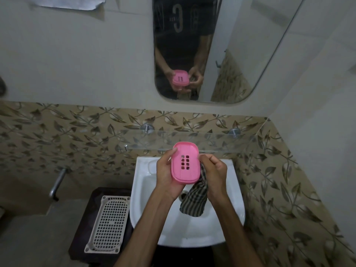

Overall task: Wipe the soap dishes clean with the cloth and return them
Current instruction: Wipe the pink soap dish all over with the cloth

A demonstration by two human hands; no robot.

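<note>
One pink soap dish (185,163), long axis near-to-far, sits in the left hand (167,177) grip; just right, the right hand (215,171) clutches the striped cloth (194,201)

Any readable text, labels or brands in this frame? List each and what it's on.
"C": one large pale letter on the dark T-shirt reflected in the mirror; since it is mirrored, its true reading is uncertain.
Smaller print beside it on the shirt: too blurred to read.
Pink soap dish, striped cloth, white slotted tray, sink: no text visible.
</note>
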